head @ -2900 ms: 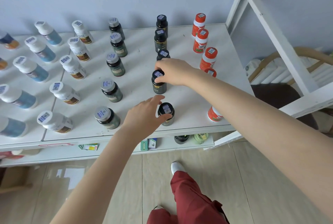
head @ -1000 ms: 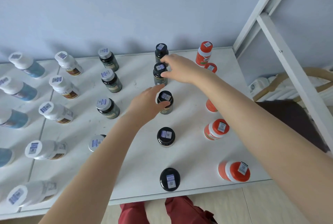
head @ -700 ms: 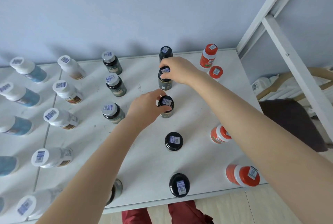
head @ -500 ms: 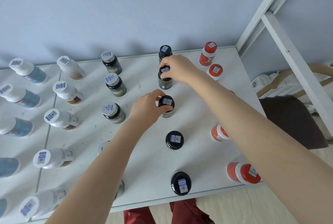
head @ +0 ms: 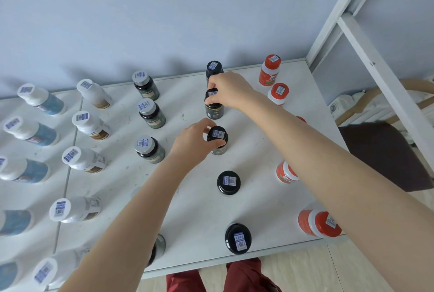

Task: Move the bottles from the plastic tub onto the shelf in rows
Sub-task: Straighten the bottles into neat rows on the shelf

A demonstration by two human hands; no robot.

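Observation:
A white shelf top [head: 256,200] carries bottles in rows running away from me. In the black-capped row, my left hand [head: 191,144] grips the cap of the third bottle from the back [head: 218,140]. My right hand [head: 229,91] pinches the cap of the second bottle from the back [head: 213,108], just behind it. Both bottles stand upright on the shelf. Another black-capped bottle [head: 214,70] stands at the back, and two more [head: 229,182] [head: 238,238] stand nearer to me. The plastic tub is out of view.
Orange bottles [head: 270,70] line the right side of the shelf. Silver-capped dark bottles [head: 145,86] and white-capped bottles [head: 91,91] fill the rows to the left. A white shelf frame post [head: 375,73] rises at the right. The blue wall stands behind.
Since 2.9 s ago both hands have left the two front black-capped bottles and gone back to the second and third. In the last half second little has moved.

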